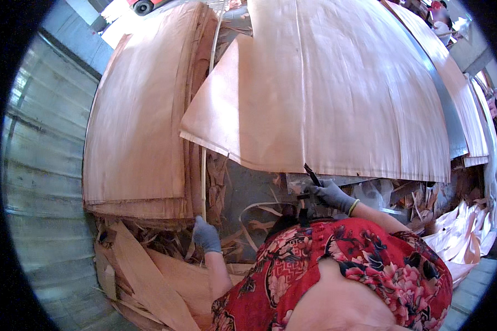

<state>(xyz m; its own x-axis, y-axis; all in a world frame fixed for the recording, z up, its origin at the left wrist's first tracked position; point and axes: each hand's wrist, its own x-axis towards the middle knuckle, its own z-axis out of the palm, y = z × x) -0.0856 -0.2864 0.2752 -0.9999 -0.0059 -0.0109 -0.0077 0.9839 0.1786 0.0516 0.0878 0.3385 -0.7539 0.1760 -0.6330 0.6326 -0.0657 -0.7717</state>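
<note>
A broad veneer sheet (342, 94) fills the upper middle, its near edge overhanging a metal table (453, 127). To its left lies 1 thick stack of veneer sheets (138, 121), with veneer scraps (149, 276) heaped below. The gloved right hand (328, 194) is clenched around a dark cutting tool (311, 174), its tip touching the sheet's near edge. The gloved left hand (206, 234) seems curled around a thin pale strip (203, 176) running upright beside the stack.

Veneer stack (135, 127) left of sheet (337, 94)
</note>
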